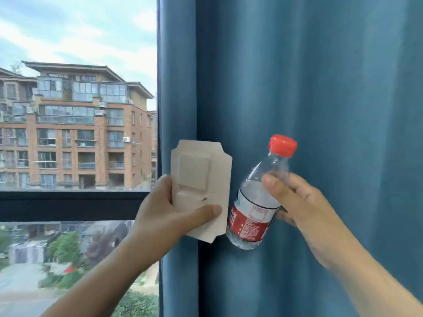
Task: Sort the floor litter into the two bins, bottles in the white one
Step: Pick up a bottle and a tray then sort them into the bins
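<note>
Two items held chest-high before curtain [320, 110]: left hand [160, 216] pinches flattened cardboard [201, 179], right hand [295, 202] fingers wrapped round bottle [256, 202]. Bins out of view; risk: mixing bins, loose grip dropping bottle.

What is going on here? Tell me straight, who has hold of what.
A person stands facing a blue curtain beside a window, holding up two pieces of litter. The left grip, a bare hand, holds a flattened cardboard piece with the thumb across its front. The right grip holds a clear plastic bottle, tilted, with its red cap on. Neither bin is in view, so nothing is sorted yet.
</note>
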